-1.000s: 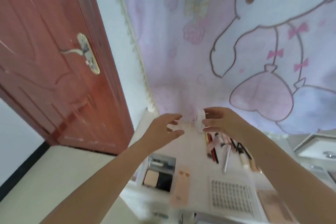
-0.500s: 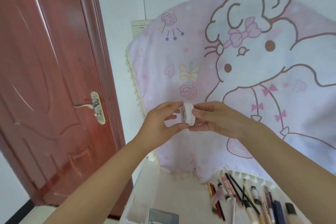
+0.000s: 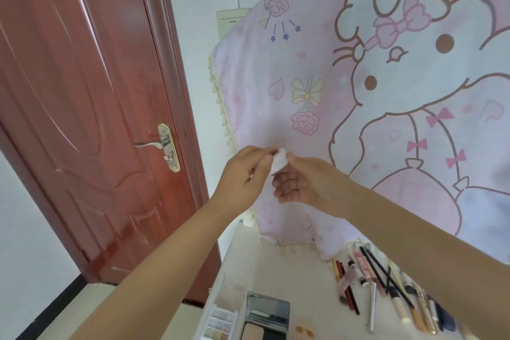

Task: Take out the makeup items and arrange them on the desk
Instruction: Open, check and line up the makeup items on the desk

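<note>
A small white round item (image 3: 279,162) is held up in the air in front of the pink cloth. My left hand (image 3: 245,174) pinches it from the left, and my right hand (image 3: 302,181) holds it from the right with thumb on top and fingers beneath. Much of the item is hidden by my fingers. Below on the white desk (image 3: 278,279) lie several pencils, brushes and tubes (image 3: 386,284) in a row at the right. An open compact (image 3: 266,317) and an eyeshadow palette (image 3: 219,324) sit at the front edge.
A pink cartoon-print cloth (image 3: 386,108) hangs behind the desk. A red-brown door (image 3: 82,119) with a metal handle (image 3: 158,144) stands at the left. The desk's left edge drops to a pale floor (image 3: 91,309).
The view has tilted further up, so less of the desk shows. Both hands keep hold of the white item; my right hand has turned, with its fingers now under the item.
</note>
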`<state>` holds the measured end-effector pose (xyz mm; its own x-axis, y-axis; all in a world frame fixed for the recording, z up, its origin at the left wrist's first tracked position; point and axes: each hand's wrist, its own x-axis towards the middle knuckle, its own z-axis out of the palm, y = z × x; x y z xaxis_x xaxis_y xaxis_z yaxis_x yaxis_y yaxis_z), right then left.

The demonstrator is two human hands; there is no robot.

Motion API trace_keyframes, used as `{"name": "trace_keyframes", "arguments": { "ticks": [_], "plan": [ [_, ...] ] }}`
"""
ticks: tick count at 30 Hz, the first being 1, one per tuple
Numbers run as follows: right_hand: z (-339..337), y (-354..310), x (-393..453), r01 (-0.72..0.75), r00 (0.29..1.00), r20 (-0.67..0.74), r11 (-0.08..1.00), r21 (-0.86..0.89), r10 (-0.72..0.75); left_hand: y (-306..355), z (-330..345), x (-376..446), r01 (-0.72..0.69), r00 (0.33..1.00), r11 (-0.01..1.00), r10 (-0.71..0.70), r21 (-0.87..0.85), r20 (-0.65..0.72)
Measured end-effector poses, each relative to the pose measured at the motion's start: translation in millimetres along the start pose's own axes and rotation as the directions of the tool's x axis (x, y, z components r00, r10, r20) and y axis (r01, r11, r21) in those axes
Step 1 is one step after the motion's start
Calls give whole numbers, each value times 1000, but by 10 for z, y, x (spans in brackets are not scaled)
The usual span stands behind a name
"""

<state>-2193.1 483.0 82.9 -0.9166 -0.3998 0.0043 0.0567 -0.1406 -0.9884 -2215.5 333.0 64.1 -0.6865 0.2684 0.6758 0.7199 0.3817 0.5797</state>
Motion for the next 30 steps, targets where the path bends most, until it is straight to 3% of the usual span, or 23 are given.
{"name": "trace_keyframes", "arguments": {
  "ticks": [3,7,9,12,18,23,30],
  "plan": [
    [71,88,73,33,994,-106,995,93,-23,-11,32,63,14,999,992,-20,122,49],
    [21,165,77,78,973,-217,997,10,-74,-15,104,67,-68,995,971,47,228,93],
    [-9,184,65,91,959,-269,996,-3,-88,-27,143,59,-100,987,981,76,166,142],
    [-55,191,47,72,947,-313,997,-36,-80,-13,217,33,-34,976,998,21,54,215],
    [-138,233,-1,-34,930,-367,988,-151,-24,-46,408,10,-56,988,998,54,8,145],
    [-80,292,-52,-156,908,-414,971,-180,68,-126,557,-36,-62,993,982,43,179,105],
    [-88,240,-135,-262,846,-512,952,-161,147,-93,733,-67,-89,996,954,84,285,30]
  ]
}}
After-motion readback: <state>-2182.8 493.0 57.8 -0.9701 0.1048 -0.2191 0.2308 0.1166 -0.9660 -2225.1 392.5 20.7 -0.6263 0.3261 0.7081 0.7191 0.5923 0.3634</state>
